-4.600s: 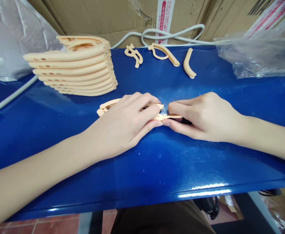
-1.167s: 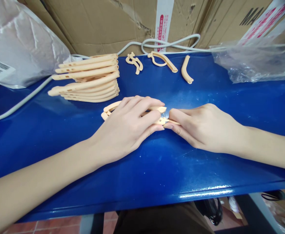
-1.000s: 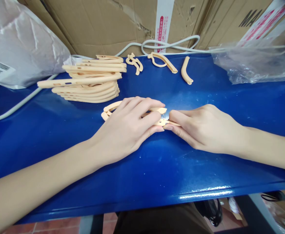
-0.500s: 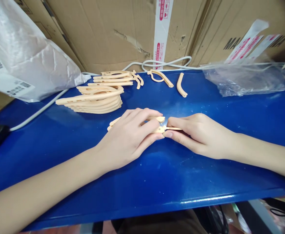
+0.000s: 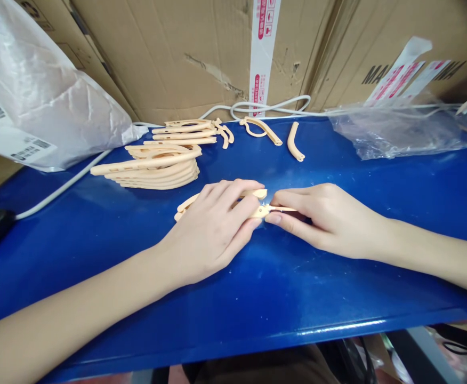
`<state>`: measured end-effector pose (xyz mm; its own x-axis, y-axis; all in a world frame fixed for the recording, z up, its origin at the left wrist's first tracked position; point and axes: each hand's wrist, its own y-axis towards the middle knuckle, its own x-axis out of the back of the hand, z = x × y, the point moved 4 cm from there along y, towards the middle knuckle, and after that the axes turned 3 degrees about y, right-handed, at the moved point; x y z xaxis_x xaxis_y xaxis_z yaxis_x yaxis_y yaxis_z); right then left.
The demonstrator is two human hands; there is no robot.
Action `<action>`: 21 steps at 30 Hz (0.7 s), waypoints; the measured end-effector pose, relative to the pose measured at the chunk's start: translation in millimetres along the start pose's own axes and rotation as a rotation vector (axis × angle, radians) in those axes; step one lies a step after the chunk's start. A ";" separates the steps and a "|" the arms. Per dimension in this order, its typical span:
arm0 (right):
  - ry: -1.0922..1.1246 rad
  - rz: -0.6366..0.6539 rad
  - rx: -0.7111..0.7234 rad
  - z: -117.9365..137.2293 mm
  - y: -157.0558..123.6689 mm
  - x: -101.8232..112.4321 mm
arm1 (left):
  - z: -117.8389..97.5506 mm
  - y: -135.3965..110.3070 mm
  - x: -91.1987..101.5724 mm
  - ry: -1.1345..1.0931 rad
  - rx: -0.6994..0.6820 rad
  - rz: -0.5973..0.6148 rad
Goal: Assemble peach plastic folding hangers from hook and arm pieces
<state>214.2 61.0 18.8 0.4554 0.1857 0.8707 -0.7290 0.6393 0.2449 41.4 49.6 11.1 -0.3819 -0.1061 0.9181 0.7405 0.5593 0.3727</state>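
My left hand (image 5: pixel 213 229) lies over a beige plastic folding hanger (image 5: pixel 261 210) on the blue table, with its fingers closed round it. Two arm ends of the hanger stick out on the left, and its holed joint end shows past my fingertips. Just to the right, my right hand (image 5: pixel 329 221) pinches a thin beige plastic piece (image 5: pixel 283 208) between thumb and forefinger. That piece meets the hanger's joint end; whether it is fixed there I cannot tell. The middle of the hanger is hidden under my left hand.
Behind my left hand is a stack of beige hanger parts (image 5: pixel 157 173), with more parts (image 5: pixel 185 130) beyond. A loop-shaped part (image 5: pixel 271 133) and a curved piece (image 5: pixel 293 141) lie farther right. Cardboard boxes (image 5: pixel 157 53), a white cable (image 5: pixel 65 184), a silvery bag (image 5: pixel 53 90) and clear plastic (image 5: pixel 377 133) surround the table (image 5: pixel 257 314).
Both hands keep their grip and have shifted only slightly. The right thumb has drawn a little away from the left fingertips, showing more of the joint. The view has tilted slightly.
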 end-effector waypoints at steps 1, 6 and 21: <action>0.003 -0.008 0.008 -0.5 0.4 0.5 | 0.8 -0.5 -0.1 0.001 0.002 -0.006; 0.034 0.009 -0.010 -2.5 0.7 -1.7 | 3.7 -2.5 -1.5 0.010 0.010 -0.019; -0.327 0.037 0.088 5.9 -4.0 -10.2 | 0.4 -2.7 -2.8 0.004 -0.032 -0.022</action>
<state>209.5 52.2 11.5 0.2498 -0.0504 0.9670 -0.7901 0.5667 0.2337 40.2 48.7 7.5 -0.3960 -0.1209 0.9102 0.7493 0.5305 0.3964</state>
